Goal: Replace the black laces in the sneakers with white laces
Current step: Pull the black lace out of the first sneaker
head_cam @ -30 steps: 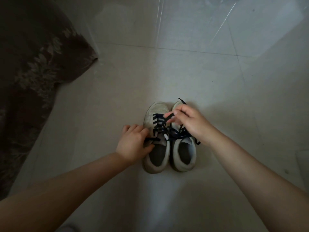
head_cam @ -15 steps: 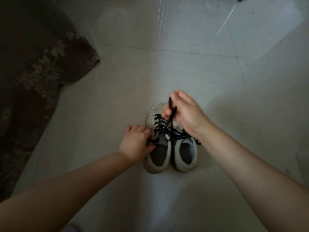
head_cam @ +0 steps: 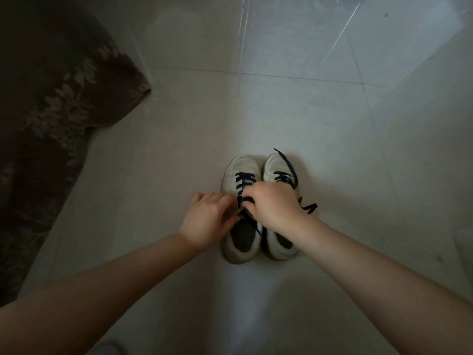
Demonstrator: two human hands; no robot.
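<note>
A dark patterned rug covers the tiled floor at far left. The left hand rests with curled fingers on the left sneaker, gripping its side at the black laces. The right hand pinches those laces over the tongue; the right sneaker stands touching alongside, one lace end trailing over its toe.

One head-worn wide-angle view only, aimed forward and steeply down at the tiled floor. Both forearms are seen reaching in from the bottom edge; sneakers sit at arm's reach, centre-right.
</note>
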